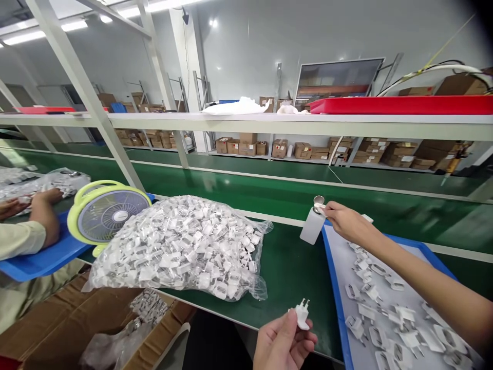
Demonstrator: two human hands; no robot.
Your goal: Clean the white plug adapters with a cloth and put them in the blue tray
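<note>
Low at the front, my left hand (283,341) pinches a white plug piece (302,313) with two metal pins pointing up. My right hand (344,221) is closed at the mouth of a white plastic bottle (313,226), whose round lid is raised. Something small and white shows at its fingertips, too small to name. Below my right forearm lies a blue-rimmed tray (334,288) with many loose white plug pieces (404,316). To the left rests a large clear plastic bag (185,246) full of similar white pieces.
A green-yellow fan (115,213) stands left of the bag. Beyond it, a co-worker's arm (42,221) reaches over a blue tray (50,262). An open cardboard box (162,329) sits below the table edge. Overhead runs a shelf (231,123) with a red tray (400,105).
</note>
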